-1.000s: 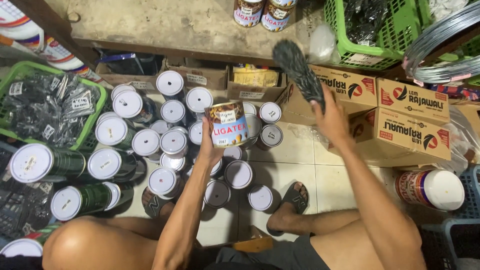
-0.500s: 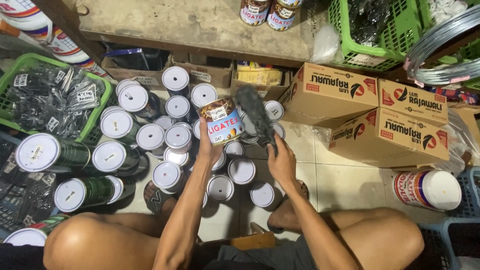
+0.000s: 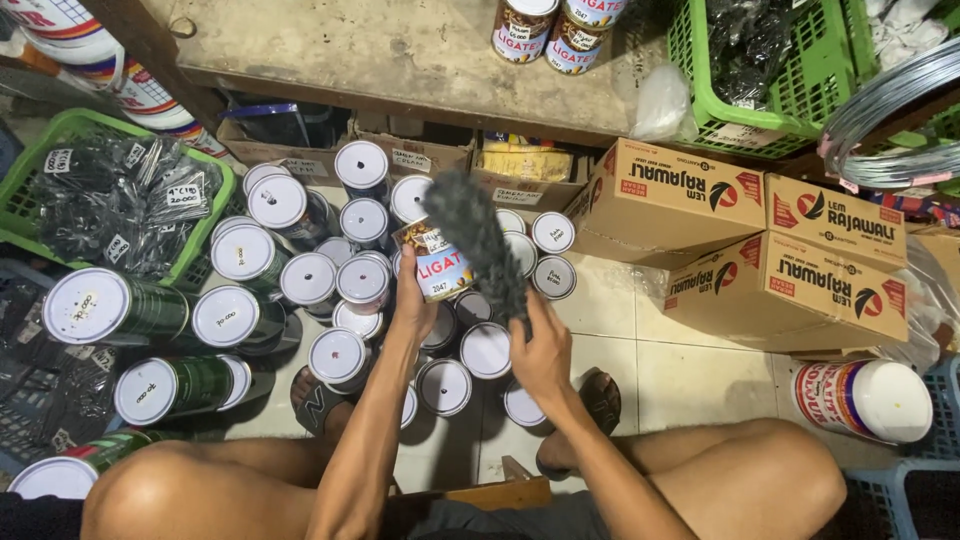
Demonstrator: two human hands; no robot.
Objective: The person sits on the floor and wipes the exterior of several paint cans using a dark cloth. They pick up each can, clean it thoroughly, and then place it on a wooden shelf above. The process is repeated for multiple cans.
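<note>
Seated on the tiled floor [image 3: 690, 370] of a crowded storeroom, I hold a small labelled can [image 3: 437, 262] up in my left hand [image 3: 412, 300], fingers wrapped round its lower end so that it tilts above the stock below. My right hand [image 3: 540, 350] is closed round the handle of a dark, bristly duster brush [image 3: 478, 235], whose head lies across the can's right side, touching it.

Beneath both hands stands a tight cluster of white-lidded tins [image 3: 340, 355], upright on the floor between my knees and the low wooden table [image 3: 380, 50]. Larger green cans [image 3: 150, 310] with white lids lie on their sides to my left, one above another. Beyond them a green plastic basket [image 3: 210, 190] holds small black goods in clear bags.

To my right two brown cardboard cartons [image 3: 740, 230] are stacked side by side against the table, and a white-lidded tub [image 3: 870, 400] lies on its side near my right knee. On the table two more labelled cans [image 3: 550, 25] stand at the far edge, beside a second green basket [image 3: 720, 110] and a coil of grey wire [image 3: 890, 110]. My sandalled feet [image 3: 600, 395] rest among the tins.
</note>
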